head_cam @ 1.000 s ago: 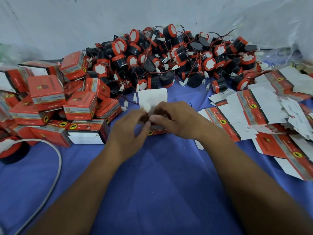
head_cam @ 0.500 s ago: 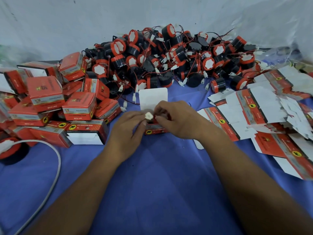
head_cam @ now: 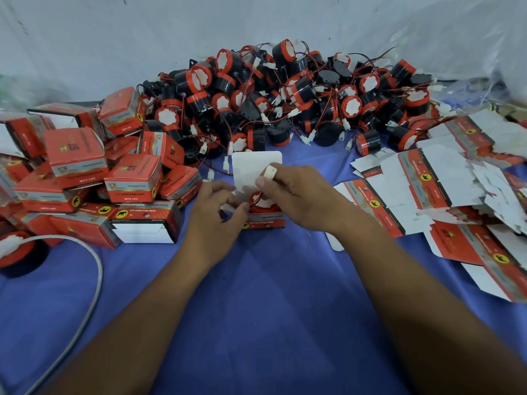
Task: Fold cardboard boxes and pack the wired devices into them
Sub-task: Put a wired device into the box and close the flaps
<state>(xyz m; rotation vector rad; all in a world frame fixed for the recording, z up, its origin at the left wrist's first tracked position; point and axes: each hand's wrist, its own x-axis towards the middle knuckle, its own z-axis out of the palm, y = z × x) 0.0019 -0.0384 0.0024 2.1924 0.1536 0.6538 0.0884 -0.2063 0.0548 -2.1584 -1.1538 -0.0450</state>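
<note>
Even, soft light; wide-angle bending and perhaps slight blur toward edges.

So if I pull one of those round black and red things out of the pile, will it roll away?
It might roll a bit: each device is a short round drum. Probably not far, though, since thin wires look tangled through the pile, so neighbours may drag along. The wires themselves look floppy, curling loosely.

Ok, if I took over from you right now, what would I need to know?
Left hand holds the open box at its left edge.
Right hand pinches the white plug above the box.
A device sits in the box, lid flap up.
Done: closed boxes piled left.
Left: tuck plug in, close; loose devices behind, flat boxes right.
</note>
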